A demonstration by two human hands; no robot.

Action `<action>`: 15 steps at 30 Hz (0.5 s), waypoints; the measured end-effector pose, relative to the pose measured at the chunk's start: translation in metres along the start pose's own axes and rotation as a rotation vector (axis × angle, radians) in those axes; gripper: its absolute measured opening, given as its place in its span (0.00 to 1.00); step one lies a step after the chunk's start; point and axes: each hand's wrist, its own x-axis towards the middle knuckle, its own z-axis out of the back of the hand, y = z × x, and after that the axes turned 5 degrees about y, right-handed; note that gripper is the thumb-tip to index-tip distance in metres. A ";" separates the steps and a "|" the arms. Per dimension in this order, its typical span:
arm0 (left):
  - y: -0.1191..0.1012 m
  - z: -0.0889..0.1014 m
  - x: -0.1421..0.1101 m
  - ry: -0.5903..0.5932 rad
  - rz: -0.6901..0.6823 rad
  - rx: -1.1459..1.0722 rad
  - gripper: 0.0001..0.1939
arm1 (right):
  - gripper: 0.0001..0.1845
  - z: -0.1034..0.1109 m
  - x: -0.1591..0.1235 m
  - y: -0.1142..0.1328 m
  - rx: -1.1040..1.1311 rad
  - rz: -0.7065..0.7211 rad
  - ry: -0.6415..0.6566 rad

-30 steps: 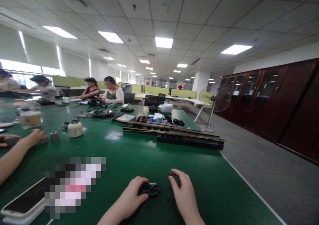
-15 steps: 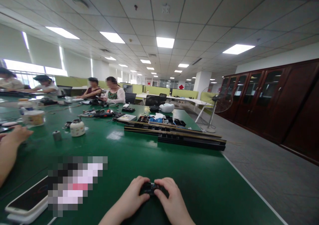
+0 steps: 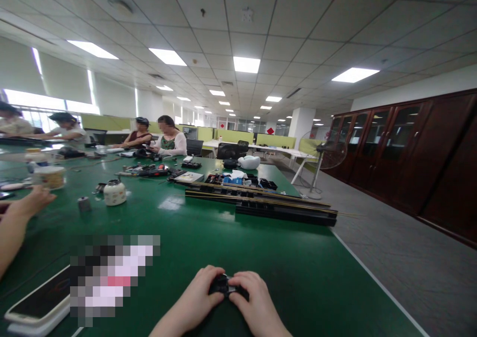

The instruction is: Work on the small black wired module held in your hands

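Near the front edge of the green table, a small black part [image 3: 222, 286] with a light, shiny bit at its middle is held between my two hands. My left hand [image 3: 203, 292] grips its left end, thumb in front and fingers behind. From the other side, my right hand [image 3: 250, 292] pinches the right end in the same manner, fingertips close to the shiny bit. The palms and fingers cover much of the part, and its exact kind cannot be made out.
Left of my hands lies a phone [image 3: 40, 297] beside a blurred patch. Long black rails [image 3: 286, 212] with thin brass-coloured rods lie across the table ahead. A white jar [image 3: 115, 193] and a grey cylinder [image 3: 84, 204] stand to the left, near another person's hand [image 3: 32, 201].
My fingers have shifted slightly on the black part, and the right fingertips now sit closer to its middle. The other person's hand at the left has moved a little right and up.
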 end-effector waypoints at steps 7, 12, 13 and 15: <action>-0.003 0.001 0.000 -0.008 -0.027 -0.034 0.21 | 0.11 0.001 0.000 0.000 0.044 0.013 -0.027; 0.001 -0.001 0.001 -0.023 -0.031 -0.044 0.21 | 0.11 -0.003 0.002 -0.004 0.015 0.006 -0.018; 0.002 -0.001 0.001 -0.024 -0.037 -0.044 0.21 | 0.12 -0.004 0.002 -0.005 0.009 0.007 -0.017; 0.004 -0.002 0.001 -0.020 -0.043 -0.043 0.22 | 0.12 -0.005 0.002 -0.006 0.010 0.010 -0.022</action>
